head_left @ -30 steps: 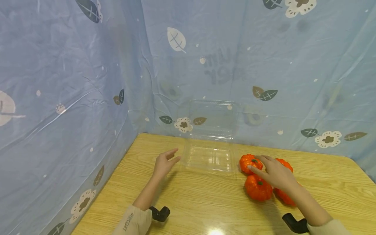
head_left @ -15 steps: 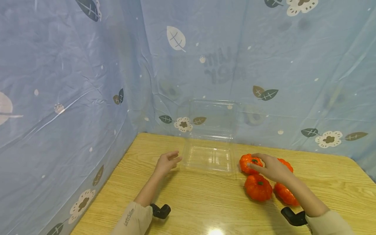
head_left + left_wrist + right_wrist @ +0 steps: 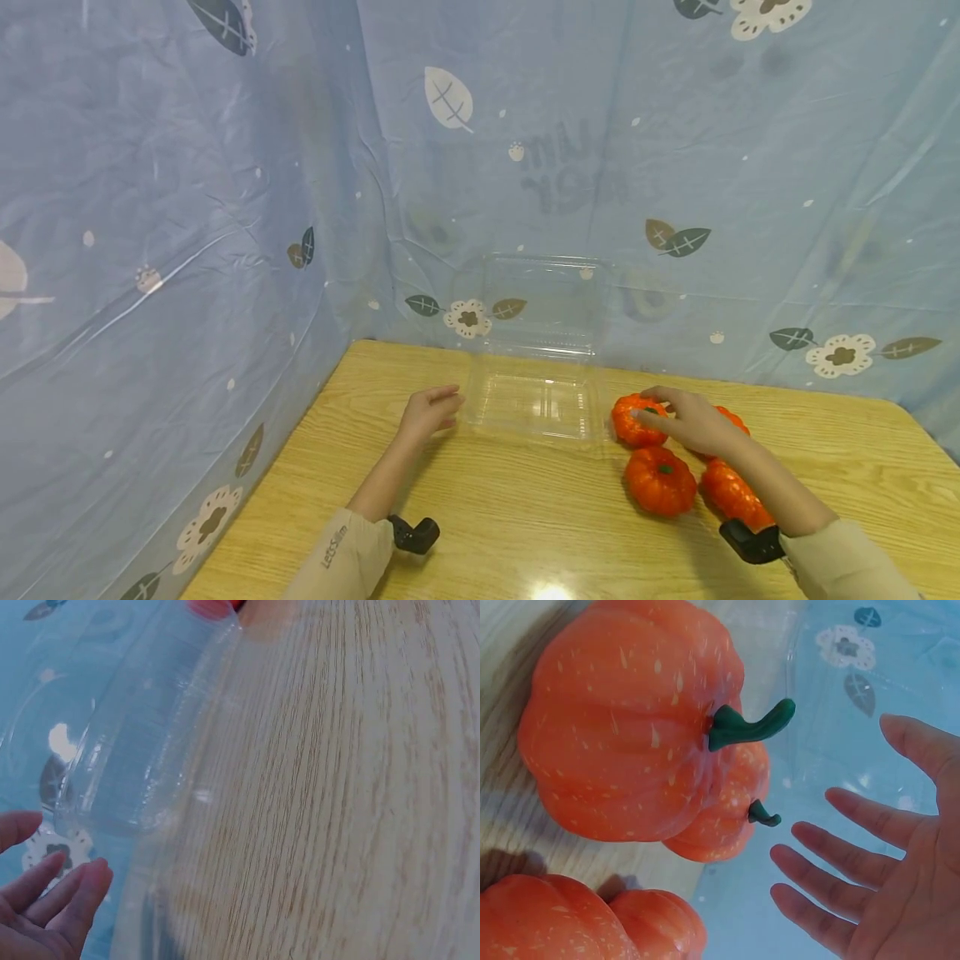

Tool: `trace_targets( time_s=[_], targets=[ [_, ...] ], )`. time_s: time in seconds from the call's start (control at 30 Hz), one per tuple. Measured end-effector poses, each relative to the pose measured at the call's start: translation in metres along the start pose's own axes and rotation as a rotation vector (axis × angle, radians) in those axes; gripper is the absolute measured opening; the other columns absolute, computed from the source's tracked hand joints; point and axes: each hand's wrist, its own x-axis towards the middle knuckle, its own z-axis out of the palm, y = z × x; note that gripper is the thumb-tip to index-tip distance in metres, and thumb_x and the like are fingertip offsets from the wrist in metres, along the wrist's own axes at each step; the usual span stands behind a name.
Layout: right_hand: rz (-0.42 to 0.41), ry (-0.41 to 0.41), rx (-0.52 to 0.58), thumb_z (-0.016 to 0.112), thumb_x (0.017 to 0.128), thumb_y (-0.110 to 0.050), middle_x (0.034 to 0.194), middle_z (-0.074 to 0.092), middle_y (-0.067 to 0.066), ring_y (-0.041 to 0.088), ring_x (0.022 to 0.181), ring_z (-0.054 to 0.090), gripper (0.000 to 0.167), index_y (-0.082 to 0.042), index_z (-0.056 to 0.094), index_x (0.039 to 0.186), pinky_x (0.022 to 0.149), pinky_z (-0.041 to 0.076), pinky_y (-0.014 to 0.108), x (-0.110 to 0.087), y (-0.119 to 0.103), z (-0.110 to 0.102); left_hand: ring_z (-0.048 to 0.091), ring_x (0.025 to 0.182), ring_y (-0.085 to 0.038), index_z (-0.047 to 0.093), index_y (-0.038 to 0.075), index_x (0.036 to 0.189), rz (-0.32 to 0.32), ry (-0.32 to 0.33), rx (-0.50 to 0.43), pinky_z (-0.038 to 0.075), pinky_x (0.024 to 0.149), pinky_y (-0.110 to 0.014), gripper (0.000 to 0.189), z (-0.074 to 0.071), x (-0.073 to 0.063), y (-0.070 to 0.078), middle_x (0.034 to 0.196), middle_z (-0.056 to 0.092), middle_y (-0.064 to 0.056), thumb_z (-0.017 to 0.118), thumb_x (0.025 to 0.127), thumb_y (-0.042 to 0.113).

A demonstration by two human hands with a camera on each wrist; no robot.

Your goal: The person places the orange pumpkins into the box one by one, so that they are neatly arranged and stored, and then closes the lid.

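Observation:
My right hand (image 3: 697,423) hovers over the far-left pumpkin (image 3: 628,427), fingers spread. In the right wrist view its fingers (image 3: 847,855) stand apart from the green pumpkin stems (image 3: 754,727). A second pumpkin (image 3: 660,482) sits just nearer to me, and two more lie partly under my right hand and forearm, including a near-right pumpkin (image 3: 731,492). My left hand (image 3: 426,414) holds nothing, its fingers loosely bent beside the left side of a clear plastic clamshell box (image 3: 480,408). The box's lid (image 3: 543,300) stands raised at the back.
The wooden table (image 3: 495,517) meets a blue patterned cloth (image 3: 570,167) along its back and left edges. A black device (image 3: 415,535) is on the left wrist, and another black device (image 3: 750,542) is on the right one.
My right hand has shifted slightly away from me over the far-left pumpkin, baring more of the near-right one. My left fingers have drawn a little closer together. The box stays put.

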Motion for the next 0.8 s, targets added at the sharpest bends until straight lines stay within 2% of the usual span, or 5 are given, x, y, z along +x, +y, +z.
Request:
trace_targets(
  time_s=[0.23,0.37,0.53,0.6,0.8],
  targets=[
    [0.018,-0.038,0.021,0.057,0.090,-0.038,0.103,0.061,0.023,0.032,0.086,0.060,0.051,0.005,0.055,0.118,0.069,0.052,0.043,0.007,0.004,-0.002,0.055,0.111,-0.036,0.050,-0.003,0.129,-0.014,0.017,-0.030,0.052,0.086,-0.042,0.045,0.000,0.002,-0.001,0.123,0.056,-0.023,0.060,0.090,0.018],
    [0.015,-0.055,0.022,0.057,0.090,-0.037,0.102,0.061,0.020,0.033,0.088,0.059,0.048,0.004,0.056,0.116,0.069,0.052,0.043,0.010,0.005,-0.003,0.056,0.110,-0.036,0.051,-0.004,0.128,-0.026,0.021,-0.042,0.052,0.086,-0.042,0.043,0.000,-0.002,0.005,0.123,0.055,-0.024,0.059,0.090,0.017],
    [0.012,-0.053,0.035,0.057,0.091,-0.036,0.102,0.061,0.021,0.033,0.089,0.060,0.045,0.003,0.057,0.113,0.069,0.053,0.042,0.015,0.008,-0.003,0.054,0.112,-0.038,0.050,-0.005,0.128,-0.037,0.003,-0.060,0.051,0.088,-0.042,0.046,0.000,-0.001,0.004,0.125,0.053,-0.025,0.059,0.091,0.021],
    [0.013,-0.048,0.047,0.058,0.090,-0.035,0.103,0.061,0.022,0.033,0.088,0.060,0.044,0.003,0.058,0.112,0.070,0.053,0.042,0.017,0.010,-0.002,0.055,0.111,-0.036,0.051,-0.003,0.127,-0.032,0.006,-0.058,0.052,0.086,-0.040,0.047,0.000,0.004,-0.003,0.125,0.053,-0.023,0.060,0.090,0.024],
    [-0.006,-0.043,0.052,0.061,0.088,-0.032,0.102,0.060,0.025,0.033,0.087,0.061,0.041,0.004,0.059,0.108,0.070,0.053,0.042,0.021,0.015,-0.003,0.057,0.110,-0.033,0.052,-0.001,0.127,-0.046,0.016,-0.064,0.053,0.085,-0.036,0.045,0.001,0.008,-0.002,0.125,0.055,-0.020,0.061,0.090,0.023]
  ],
)
